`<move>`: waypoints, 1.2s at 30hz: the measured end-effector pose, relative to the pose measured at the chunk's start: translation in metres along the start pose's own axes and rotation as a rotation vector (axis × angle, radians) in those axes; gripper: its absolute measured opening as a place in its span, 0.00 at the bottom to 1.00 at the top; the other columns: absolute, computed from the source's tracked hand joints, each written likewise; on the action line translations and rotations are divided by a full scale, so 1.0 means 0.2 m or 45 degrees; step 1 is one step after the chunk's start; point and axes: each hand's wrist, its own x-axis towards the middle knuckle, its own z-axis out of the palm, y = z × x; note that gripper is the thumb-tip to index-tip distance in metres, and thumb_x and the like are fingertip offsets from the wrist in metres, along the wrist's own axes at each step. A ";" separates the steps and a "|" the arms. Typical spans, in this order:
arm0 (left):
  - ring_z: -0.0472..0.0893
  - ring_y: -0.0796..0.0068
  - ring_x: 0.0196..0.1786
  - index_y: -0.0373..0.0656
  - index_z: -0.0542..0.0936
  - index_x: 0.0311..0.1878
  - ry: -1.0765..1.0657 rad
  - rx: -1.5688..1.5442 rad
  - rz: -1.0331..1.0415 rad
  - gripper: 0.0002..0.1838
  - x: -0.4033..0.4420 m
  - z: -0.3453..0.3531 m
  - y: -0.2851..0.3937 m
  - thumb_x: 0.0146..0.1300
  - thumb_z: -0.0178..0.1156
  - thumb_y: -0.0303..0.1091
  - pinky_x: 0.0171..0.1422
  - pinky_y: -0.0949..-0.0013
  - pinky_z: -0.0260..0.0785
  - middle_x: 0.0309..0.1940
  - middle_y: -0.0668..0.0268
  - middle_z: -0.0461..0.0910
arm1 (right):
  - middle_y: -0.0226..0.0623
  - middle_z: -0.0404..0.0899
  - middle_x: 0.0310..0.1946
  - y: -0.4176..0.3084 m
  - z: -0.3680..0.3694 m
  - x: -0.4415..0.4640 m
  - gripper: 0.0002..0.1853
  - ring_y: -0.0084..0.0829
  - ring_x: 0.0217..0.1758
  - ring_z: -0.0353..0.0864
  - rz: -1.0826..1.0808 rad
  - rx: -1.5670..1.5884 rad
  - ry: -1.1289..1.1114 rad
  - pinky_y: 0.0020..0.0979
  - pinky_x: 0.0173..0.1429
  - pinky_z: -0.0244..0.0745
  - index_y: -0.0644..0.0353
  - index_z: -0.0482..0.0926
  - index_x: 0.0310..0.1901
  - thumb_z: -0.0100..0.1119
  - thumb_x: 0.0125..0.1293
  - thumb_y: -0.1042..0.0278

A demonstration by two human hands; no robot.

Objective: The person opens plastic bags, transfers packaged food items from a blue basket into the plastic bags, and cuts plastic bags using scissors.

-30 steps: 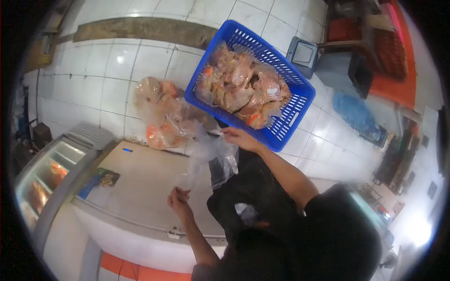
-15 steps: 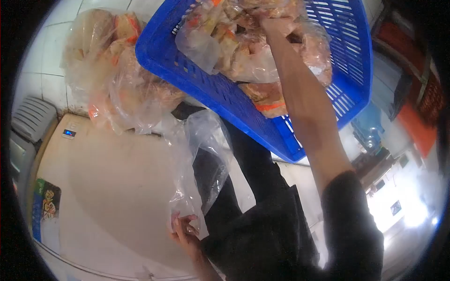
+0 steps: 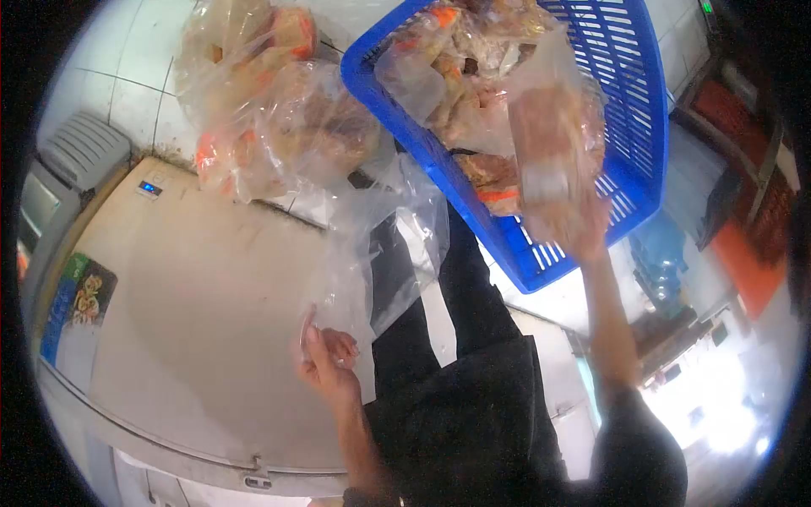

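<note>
My right hand (image 3: 594, 230), smeared by motion, is closed on a plastic-wrapped pack (image 3: 547, 148) with brownish-pink contents. It holds the pack over the blue crate (image 3: 530, 272), partly in front of several similar wrapped packs (image 3: 473, 110) with orange-red marks. My left hand (image 3: 331, 357) is lower down, fingers curled on a thin clear plastic bag (image 3: 359, 241). That bag hangs loosely across the gap between the white lid and my dark clothing. What exactly is inside the packs cannot be made out.
A large clear bag of wrapped packs (image 3: 296, 122) lies on the white tiles left of the crate. A chest with a broad white lid (image 3: 211, 321) and small lit display (image 3: 149, 189) fills the left. Bluish plastic (image 3: 663, 253) and an orange object (image 3: 748, 266) are at right.
My right hand has come back from among the packs with one pack in its grip. The view has shifted, so the crate and bags sit differently. My left hand still grips the clear bag.
</note>
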 end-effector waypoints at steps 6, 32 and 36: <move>0.67 0.81 0.17 0.44 0.72 0.28 -0.105 0.188 0.019 0.20 -0.09 0.08 0.08 0.76 0.51 0.46 0.21 0.74 0.56 0.16 0.71 0.69 | 0.36 0.79 0.52 0.04 0.19 -0.58 0.30 0.31 0.51 0.80 0.530 -0.538 -0.497 0.32 0.54 0.77 0.60 0.71 0.63 0.47 0.72 0.42; 0.68 0.85 0.27 0.37 0.70 0.69 0.000 0.263 0.004 0.25 -0.08 0.08 -0.25 0.79 0.46 0.45 0.34 0.76 0.64 0.23 0.73 0.66 | 0.39 0.80 0.55 -0.18 0.69 -0.10 0.22 0.30 0.58 0.78 -0.472 -1.459 -0.366 0.33 0.65 0.70 0.62 0.76 0.59 0.62 0.68 0.58; 0.70 0.84 0.27 0.37 0.69 0.70 -0.021 0.127 -0.114 0.26 -0.06 0.12 -0.25 0.79 0.48 0.46 0.33 0.76 0.66 0.26 0.72 0.71 | 0.47 0.81 0.48 -0.69 0.64 0.70 0.40 0.34 0.55 0.78 -1.301 -1.519 0.253 0.36 0.60 0.72 0.72 0.70 0.61 0.73 0.57 0.48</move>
